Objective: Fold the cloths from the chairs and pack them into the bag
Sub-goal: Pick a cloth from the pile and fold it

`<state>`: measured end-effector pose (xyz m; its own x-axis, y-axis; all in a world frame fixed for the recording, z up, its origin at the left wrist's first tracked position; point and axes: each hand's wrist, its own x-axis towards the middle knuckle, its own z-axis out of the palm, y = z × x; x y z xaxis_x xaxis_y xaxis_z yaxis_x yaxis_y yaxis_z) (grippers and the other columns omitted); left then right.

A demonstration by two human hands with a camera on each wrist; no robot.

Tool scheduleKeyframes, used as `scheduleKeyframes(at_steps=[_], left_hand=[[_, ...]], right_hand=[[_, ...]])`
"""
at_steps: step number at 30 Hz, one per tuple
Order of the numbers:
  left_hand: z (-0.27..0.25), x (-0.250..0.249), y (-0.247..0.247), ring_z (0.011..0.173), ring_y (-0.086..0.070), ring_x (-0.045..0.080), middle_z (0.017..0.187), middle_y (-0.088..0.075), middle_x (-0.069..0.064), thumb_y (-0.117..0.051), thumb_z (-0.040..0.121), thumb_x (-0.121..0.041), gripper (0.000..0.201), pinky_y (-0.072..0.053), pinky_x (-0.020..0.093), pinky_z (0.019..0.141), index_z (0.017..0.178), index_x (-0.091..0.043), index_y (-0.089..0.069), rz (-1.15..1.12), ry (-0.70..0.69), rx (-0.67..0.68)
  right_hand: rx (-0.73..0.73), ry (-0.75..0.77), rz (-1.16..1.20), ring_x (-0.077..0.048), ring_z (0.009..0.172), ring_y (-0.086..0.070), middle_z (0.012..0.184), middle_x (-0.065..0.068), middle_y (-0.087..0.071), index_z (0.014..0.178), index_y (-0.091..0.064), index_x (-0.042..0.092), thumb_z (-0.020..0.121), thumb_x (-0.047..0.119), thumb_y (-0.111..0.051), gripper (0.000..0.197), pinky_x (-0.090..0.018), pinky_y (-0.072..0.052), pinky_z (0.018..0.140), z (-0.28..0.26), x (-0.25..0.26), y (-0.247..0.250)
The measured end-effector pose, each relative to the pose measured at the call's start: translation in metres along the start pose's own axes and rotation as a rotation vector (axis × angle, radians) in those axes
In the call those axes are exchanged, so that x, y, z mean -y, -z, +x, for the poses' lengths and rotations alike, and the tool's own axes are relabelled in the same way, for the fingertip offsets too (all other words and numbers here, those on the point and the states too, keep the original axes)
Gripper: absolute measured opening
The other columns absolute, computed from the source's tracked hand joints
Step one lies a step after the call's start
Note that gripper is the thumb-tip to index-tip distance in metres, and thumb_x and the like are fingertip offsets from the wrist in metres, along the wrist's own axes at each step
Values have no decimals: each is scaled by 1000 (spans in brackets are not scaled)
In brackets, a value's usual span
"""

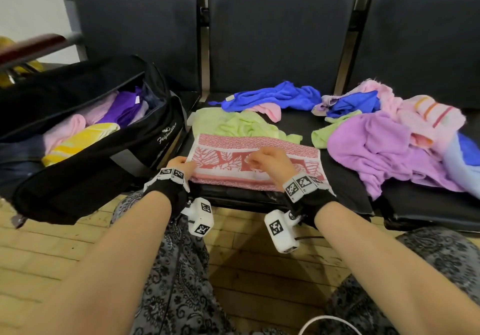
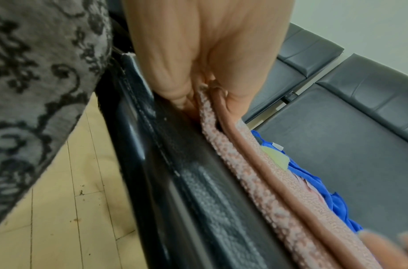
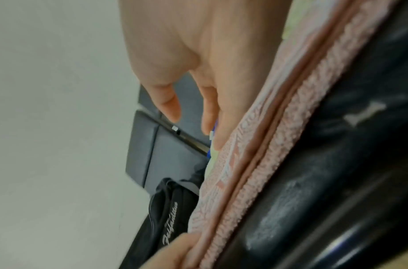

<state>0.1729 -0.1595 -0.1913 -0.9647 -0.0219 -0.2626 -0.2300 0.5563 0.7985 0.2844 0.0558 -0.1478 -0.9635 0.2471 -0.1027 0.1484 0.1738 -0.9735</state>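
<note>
Left hand (image 1: 181, 164) pinches the left end of the folded pink towel (image 1: 233, 160) on the chair seat (image 1: 345, 186); right hand (image 1: 270, 162) rests on its middle, fingers loosely curled, holding nothing

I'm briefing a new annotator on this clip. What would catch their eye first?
Probably the red-and-white patterned towel, folded flat on the middle chair seat, with the left hand pinching its left end and the right hand resting on top. Next, the open black bag at left and the loose cloth heap at right.

Bag (image 1: 109, 137) left of towel (image 1: 254, 153) on seat (image 1: 335, 184)
</note>
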Motion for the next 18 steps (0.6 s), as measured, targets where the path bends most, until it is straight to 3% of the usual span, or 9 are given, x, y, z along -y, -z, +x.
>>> scheduleKeyframes(at_steps=[2, 5, 8, 12, 15, 16, 18], left_hand=[[-2, 1, 0, 87, -58, 24, 88, -63, 6, -57, 88, -20, 17, -46, 30, 83, 102, -13, -63, -39, 1, 13], [-3, 5, 1, 95, -64, 29, 100, -69, 13, -68, 80, -15, 20, -50, 41, 95, 100, -11, -67, -164, 5, 40], [9, 15, 2, 97, -66, 32, 97, -70, 15, -78, 67, -13, 17, -49, 46, 96, 81, -17, -69, -254, 46, 60], [5, 6, 7, 95, -66, 31, 95, -71, 16, -79, 69, -17, 15, -49, 44, 97, 80, -13, -70, -256, 79, 66], [-6, -23, 11, 88, -66, 31, 84, -68, 19, -77, 70, -20, 18, -49, 47, 95, 67, -6, -65, -239, 51, 40], [-12, -37, 11, 84, -64, 29, 79, -66, 18, -75, 69, -19, 20, -50, 45, 93, 65, -4, -62, -242, 28, 18], [-26, -70, 7, 72, -58, 25, 71, -60, 12, -71, 73, -19, 22, -51, 34, 75, 65, -4, -57, -205, -35, 0]], right_hand=[[52, -124, 439, -31, 113, -59, 105, -19, -62, 106, -59, -3, 95, 10, -52, 18, -37, -46, 101, 4, -4, -3], [65, -266, 665, -29, 132, -42, 137, -19, -46, 136, -38, -5, 101, 9, -40, 38, -35, -34, 112, 0, -19, -9], [15, -291, 732, -26, 137, -37, 146, -21, -39, 137, -34, -11, 101, -1, -33, 38, -31, -30, 114, -1, -33, -10], [-9, -313, 606, -28, 135, -41, 142, -23, -43, 130, -42, -10, 99, -2, -38, 32, -32, -30, 114, -3, -26, -10], [28, -399, 462, -41, 132, -40, 136, -36, -41, 118, -50, -15, 95, 1, -48, 28, -45, -32, 112, -6, -10, -10], [60, -471, 484, -42, 132, -39, 135, -36, -42, 111, -57, -9, 95, 3, -49, 22, -48, -31, 112, -5, -3, -11], [57, -488, 499, -42, 132, -40, 135, -34, -45, 111, -61, -1, 95, 6, -49, 21, -47, -32, 113, -1, 6, -7]])
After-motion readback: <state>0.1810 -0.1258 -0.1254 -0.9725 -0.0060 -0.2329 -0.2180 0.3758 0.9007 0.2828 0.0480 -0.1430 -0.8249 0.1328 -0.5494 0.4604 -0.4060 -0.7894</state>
